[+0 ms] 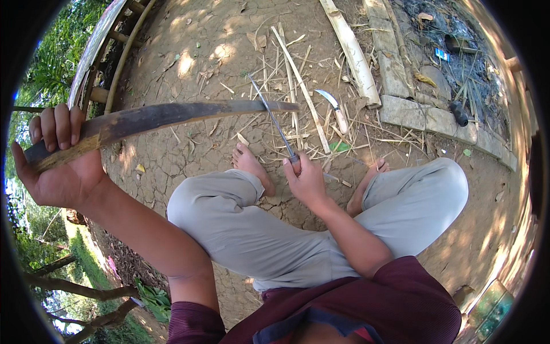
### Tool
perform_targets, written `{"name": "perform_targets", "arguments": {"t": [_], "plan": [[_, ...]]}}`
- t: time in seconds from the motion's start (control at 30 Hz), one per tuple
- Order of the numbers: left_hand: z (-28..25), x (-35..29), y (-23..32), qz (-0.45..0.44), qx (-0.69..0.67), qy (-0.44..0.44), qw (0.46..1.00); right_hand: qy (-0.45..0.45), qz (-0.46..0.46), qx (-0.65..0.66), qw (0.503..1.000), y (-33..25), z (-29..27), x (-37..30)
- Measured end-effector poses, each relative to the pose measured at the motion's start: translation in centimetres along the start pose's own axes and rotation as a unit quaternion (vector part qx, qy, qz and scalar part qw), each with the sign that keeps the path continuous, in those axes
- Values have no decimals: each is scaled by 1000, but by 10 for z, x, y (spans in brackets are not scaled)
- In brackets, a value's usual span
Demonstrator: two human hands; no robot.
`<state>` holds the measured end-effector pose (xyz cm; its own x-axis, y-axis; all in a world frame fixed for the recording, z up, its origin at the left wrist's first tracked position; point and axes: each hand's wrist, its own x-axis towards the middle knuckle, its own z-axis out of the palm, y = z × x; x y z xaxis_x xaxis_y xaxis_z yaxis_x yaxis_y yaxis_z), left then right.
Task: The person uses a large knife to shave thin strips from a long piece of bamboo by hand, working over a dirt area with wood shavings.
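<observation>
My left hand (63, 155) is raised at the left, its fingers wrapped round one end of a long, curved, dark brown strip of bamboo or wood (166, 114). The strip reaches across in front of me and narrows toward its far right end. Closed round a dark handle, my right hand (309, 180) is between my knees. From that handle runs a long, thin metal blade (275, 123), pointing away and to the left. It crosses the strip near the narrow end; whether the two touch I cannot tell. The blade looks edge-on, so its exact kind is unclear.
A curved knife with a pale handle (340, 119) lies on the cracked earth among pale splints (303, 89) and shavings. Beyond it is a split bamboo length (353, 51). A brick edging (427, 114) borders an ashy patch at right. Bamboo poles (129, 54) stand at left.
</observation>
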<state>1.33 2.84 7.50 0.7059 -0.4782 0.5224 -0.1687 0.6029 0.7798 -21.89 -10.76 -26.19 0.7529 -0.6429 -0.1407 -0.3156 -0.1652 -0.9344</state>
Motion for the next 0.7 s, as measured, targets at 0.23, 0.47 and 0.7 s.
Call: {"name": "perform_targets", "arguments": {"t": [0.23, 0.47, 0.7], "plan": [[2, -1, -13, -6, 48, 35, 998, -10, 37, -4, 999, 10, 5, -6], [-9, -2, -10, -14, 55, 5, 998, 75, -74, 117, 988, -3, -7, -1], [-11, -2, -13, 18, 111, 73, 991, 28, 40, -55, 997, 22, -4, 17]]}}
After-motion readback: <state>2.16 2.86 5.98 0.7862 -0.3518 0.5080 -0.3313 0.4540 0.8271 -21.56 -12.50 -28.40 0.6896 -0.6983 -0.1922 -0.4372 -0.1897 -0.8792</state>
